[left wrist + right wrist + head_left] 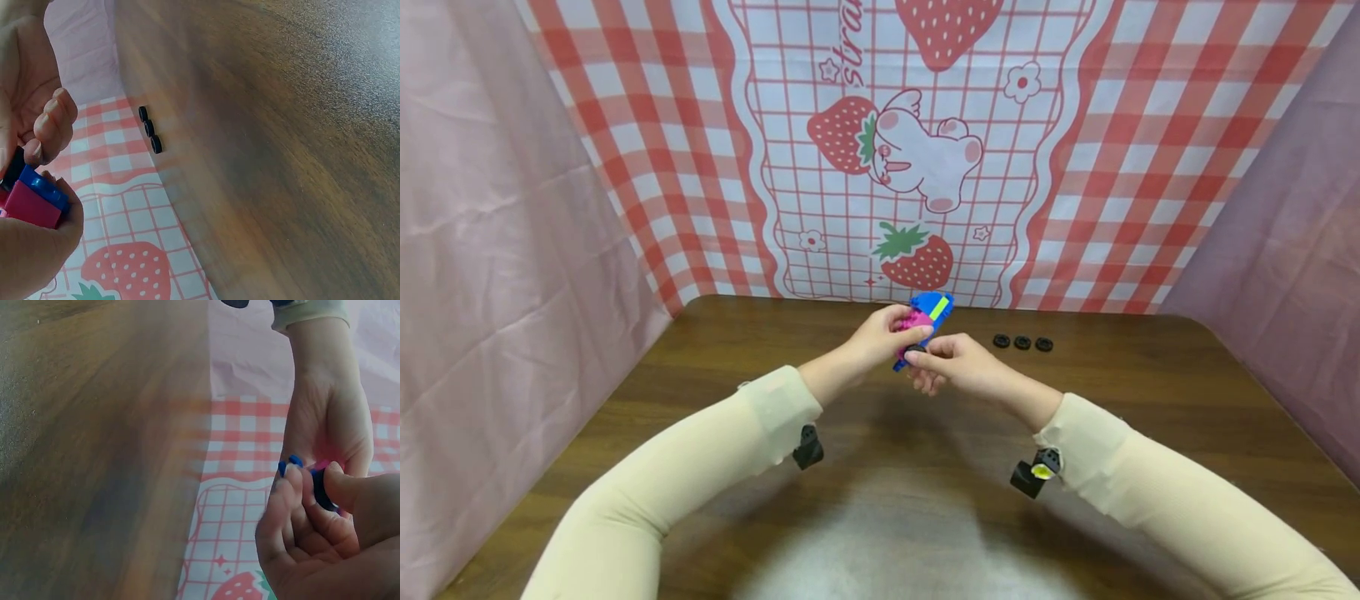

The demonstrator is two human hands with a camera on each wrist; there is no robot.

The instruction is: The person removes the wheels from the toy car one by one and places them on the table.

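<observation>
- While both of my hands meet above the far middle of the desk [715, 367], my left hand [880, 337] has its fingers curled round a small brick toy [925, 321] of blue, pink and a yellow-green strip.
- From the left wrist view I see the same toy's blue and pink bricks [34, 197] pressed against the left palm, held up off the desk.
- My right hand [958, 362] sits just below and right of the toy, its thumb and forefinger pinching a small black wheel [913, 349] against the toy's underside.
- From the right wrist view I see that dark piece [320, 489] clamped between the thumb and curled fingers, with blue studs showing just above the fingertips.
- Just beyond my right hand, to its right, three black wheels [1022, 342] lie in a short row on the desk, close together and apart from both hands.
- Behind my hands hangs a strawberry-print checked cloth [917, 150].
</observation>
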